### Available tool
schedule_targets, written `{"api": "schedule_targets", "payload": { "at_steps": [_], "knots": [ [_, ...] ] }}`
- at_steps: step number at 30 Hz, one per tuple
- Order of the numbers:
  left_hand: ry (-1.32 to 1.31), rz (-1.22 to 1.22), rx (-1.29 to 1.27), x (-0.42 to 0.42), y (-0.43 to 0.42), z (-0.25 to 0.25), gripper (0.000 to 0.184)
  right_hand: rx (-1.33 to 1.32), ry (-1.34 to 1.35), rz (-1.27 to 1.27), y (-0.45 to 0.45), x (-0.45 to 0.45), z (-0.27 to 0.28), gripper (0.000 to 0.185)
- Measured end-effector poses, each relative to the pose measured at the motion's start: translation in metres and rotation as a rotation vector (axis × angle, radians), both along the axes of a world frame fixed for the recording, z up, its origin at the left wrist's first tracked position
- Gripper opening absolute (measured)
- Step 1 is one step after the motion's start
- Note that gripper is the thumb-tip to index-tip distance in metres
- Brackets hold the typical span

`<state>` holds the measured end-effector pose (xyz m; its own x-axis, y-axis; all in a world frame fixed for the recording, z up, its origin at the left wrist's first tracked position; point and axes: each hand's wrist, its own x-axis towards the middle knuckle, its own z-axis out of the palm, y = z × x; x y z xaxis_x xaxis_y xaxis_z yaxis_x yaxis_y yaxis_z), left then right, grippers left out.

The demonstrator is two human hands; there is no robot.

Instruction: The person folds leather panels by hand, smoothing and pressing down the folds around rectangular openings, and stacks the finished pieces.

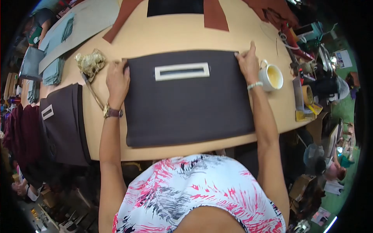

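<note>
A large dark brown panel of leather or fabric lies flat on the table before me, with a cream rectangular frame around a slot near its far edge. At its upper left corner my left hand is closed, fingertips pinching the edge. My right hand grips the upper right corner between thumb and fingers, its index finger pointing up and away. Close to the right hand stands a white cup holding something yellowish. Beyond the left hand are a crumpled, stained yellowish lump and a thin stick or brush handle.
Several similar dark panels hang over the table's left edge. Grey-green folded pieces and a large grey sheet lie at far left. Rust-coloured strips and a black piece are at the back. Tape rolls sit at right.
</note>
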<state>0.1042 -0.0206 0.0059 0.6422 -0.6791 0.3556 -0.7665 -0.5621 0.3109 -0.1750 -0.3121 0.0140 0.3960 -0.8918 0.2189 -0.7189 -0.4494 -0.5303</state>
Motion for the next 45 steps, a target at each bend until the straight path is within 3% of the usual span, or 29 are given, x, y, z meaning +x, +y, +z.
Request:
{"api": "schedule_targets", "payload": {
  "at_steps": [2,4,7,10,13,16,21,24,27,31,34,39,42,44,45],
  "knots": [
    [-0.344,-0.074,-0.027,-0.016,-0.002,0.013,0.033,-0.173,0.012,0.035,0.013,-0.01,0.002,0.072],
    [-0.252,-0.194,-0.061,-0.041,-0.002,0.026,0.035,-0.488,-0.061,0.09,0.027,-0.012,0.011,0.068],
    [-0.082,-0.45,-0.053,-0.104,0.007,0.044,0.036,-0.582,-0.054,0.29,0.089,-0.032,0.038,0.062],
    [0.009,-0.659,0.138,-0.166,0.019,0.034,0.047,-0.393,-0.022,0.458,0.182,-0.058,0.036,0.061],
    [0.011,-0.695,0.201,-0.2,0.028,0.002,0.054,-0.163,-0.05,0.598,0.248,-0.086,0.001,0.069],
    [0.035,-0.658,0.211,-0.208,0.031,-0.011,0.056,-0.206,0.015,0.528,0.276,-0.105,-0.035,0.071],
    [-0.01,-0.686,0.203,-0.205,0.032,-0.016,0.068,-0.28,0.135,0.224,0.244,-0.161,-0.038,0.067],
    [-0.01,-0.65,0.264,-0.209,0.032,-0.013,0.062,-0.356,0.137,0.114,0.224,-0.184,-0.043,0.068],
    [-0.126,-0.755,0.202,-0.238,0.02,-0.008,0.057,-0.36,0.049,0.075,0.223,-0.18,-0.046,0.069],
    [0.115,-1.002,0.089,-0.304,0.004,-0.023,0.061,-0.397,0.078,0.075,0.22,-0.182,-0.05,0.067],
    [0.094,-0.959,0.103,-0.296,0.019,-0.025,0.066,-0.429,0.205,0.07,0.219,-0.183,-0.049,0.064],
    [0.096,-0.555,0.221,-0.218,0.121,-0.011,0.071,-0.412,0.148,0.088,0.221,-0.18,-0.042,0.063],
    [0.142,-0.189,0.311,-0.18,0.192,-0.003,0.066,-0.4,0.129,0.066,0.22,-0.175,-0.031,0.066],
    [0.073,-0.069,0.452,-0.172,0.209,0.0,0.058,-0.345,0.141,0.038,0.217,-0.172,-0.023,0.067],
    [0.06,-0.051,0.394,-0.17,0.206,0.001,0.053,-0.321,0.156,0.017,0.212,-0.168,-0.016,0.068]
  ]
}}
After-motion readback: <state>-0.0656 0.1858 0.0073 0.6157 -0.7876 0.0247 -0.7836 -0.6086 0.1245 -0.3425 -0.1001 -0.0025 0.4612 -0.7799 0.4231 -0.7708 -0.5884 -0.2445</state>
